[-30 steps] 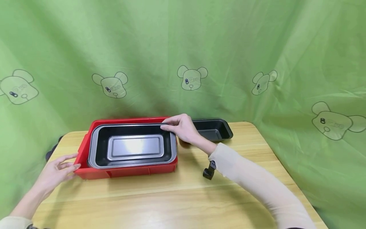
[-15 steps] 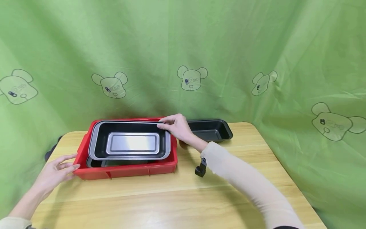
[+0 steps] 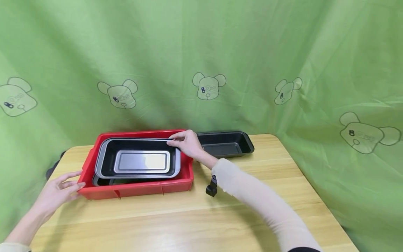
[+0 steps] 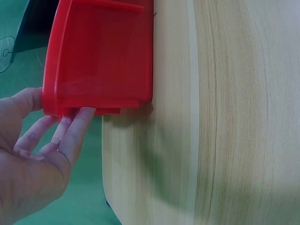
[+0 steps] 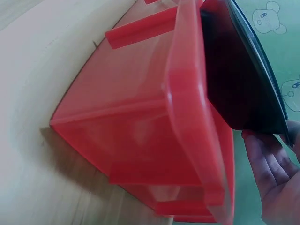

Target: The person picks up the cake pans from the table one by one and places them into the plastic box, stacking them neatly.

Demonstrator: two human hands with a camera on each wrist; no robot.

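My right hand (image 3: 190,145) pinches the right end rim of a black loaf pan (image 3: 141,161) with a silvery bottom. The pan sits tilted within the red plastic bin (image 3: 141,190), above a second dark pan (image 3: 107,181) that is mostly hidden. In the right wrist view, the thumb lies over the held pan's rim (image 5: 262,61) and the fingers are under its end. At the bin's left end, my left hand (image 3: 61,189) grips the rim. The left wrist view has that hand (image 4: 44,154) with its thumb and fingers around the bin's edge (image 4: 54,93).
Another dark loaf pan (image 3: 225,145) stands on the wooden table (image 3: 189,224), right of the bin and partly behind the right hand. A green curtain (image 3: 157,52) with printed bear heads hangs close behind the bin. A black wrist camera (image 3: 212,187) is below the right sleeve.
The held loaf pan was raised and shifted left, uncovering part of the pan beneath, then came slightly lower. My right hand travelled left with it; the left hand kept its place on the bin.
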